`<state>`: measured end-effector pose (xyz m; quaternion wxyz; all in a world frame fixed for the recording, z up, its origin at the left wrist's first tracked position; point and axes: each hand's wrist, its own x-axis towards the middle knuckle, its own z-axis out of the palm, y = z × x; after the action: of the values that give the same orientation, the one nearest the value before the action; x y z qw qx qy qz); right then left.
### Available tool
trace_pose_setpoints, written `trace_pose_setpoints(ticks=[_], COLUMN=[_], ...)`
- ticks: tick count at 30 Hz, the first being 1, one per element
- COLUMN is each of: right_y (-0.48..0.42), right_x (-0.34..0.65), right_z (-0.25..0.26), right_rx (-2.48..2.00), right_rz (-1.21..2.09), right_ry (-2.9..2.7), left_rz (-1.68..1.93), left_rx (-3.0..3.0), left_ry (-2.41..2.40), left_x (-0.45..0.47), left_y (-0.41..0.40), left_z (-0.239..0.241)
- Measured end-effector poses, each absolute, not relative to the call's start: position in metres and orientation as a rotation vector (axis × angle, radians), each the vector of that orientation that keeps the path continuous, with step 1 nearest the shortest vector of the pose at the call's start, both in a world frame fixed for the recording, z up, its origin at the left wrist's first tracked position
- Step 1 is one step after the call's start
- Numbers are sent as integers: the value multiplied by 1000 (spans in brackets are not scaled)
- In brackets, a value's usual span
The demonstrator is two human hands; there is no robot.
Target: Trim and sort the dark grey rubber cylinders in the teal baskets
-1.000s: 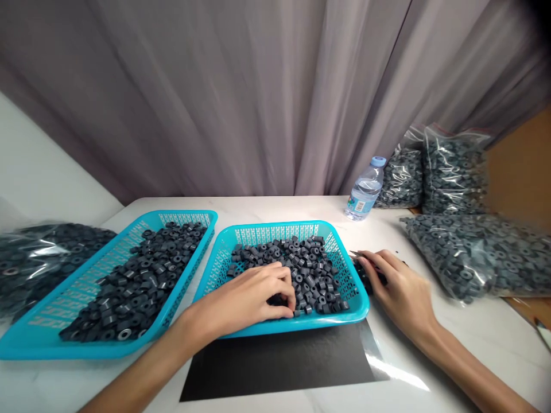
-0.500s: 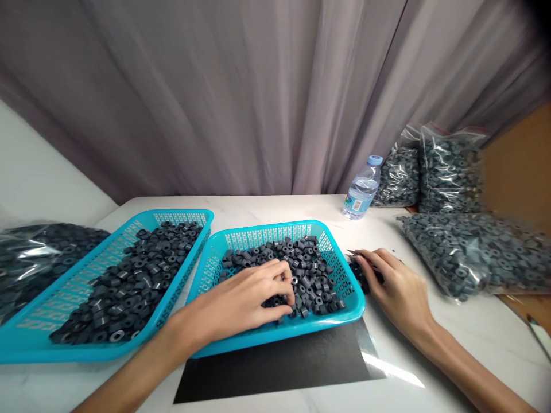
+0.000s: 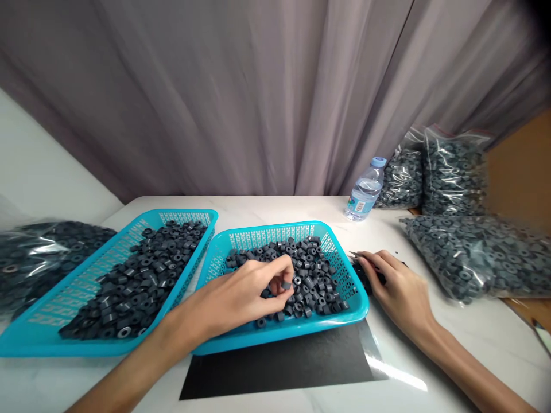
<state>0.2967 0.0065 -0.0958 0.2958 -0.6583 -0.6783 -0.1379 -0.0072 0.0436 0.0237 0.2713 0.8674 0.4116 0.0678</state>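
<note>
My left hand is above the front of the middle blue basket, pinching one small dark grey spacer between thumb and fingertip. Below it, loose dark grey spacers, short cylinders with a hole through them, fill much of that basket. My right hand rests on the table just right of the basket, closed around a slim pointed metal tool. Only the tip shows, pointing left towards the basket rim; its kind I cannot make out. Something dark lies under this hand, partly hidden.
Another blue basket of spacers stands at left, beside a clear bag of them. A water bottle and several filled bags are at the back right. A black sheet lies before the middle basket.
My left hand has lifted slightly out of the spacers, and one spacer now shows in its pinch. My right hand keeps its hold on the tool. The whole view has shifted slightly.
</note>
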Motion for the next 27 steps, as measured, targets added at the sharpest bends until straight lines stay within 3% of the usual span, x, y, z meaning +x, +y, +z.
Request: trace_pose_setpoints(ticks=[27], right_y=[6], right_x=[295], right_z=[-95], right_rx=[-1738], right_rz=[-373], right_ry=[-1820], left_rz=[254], left_rx=[2223], left_ry=[954], left_x=[-7], left_y=[43], left_z=[31])
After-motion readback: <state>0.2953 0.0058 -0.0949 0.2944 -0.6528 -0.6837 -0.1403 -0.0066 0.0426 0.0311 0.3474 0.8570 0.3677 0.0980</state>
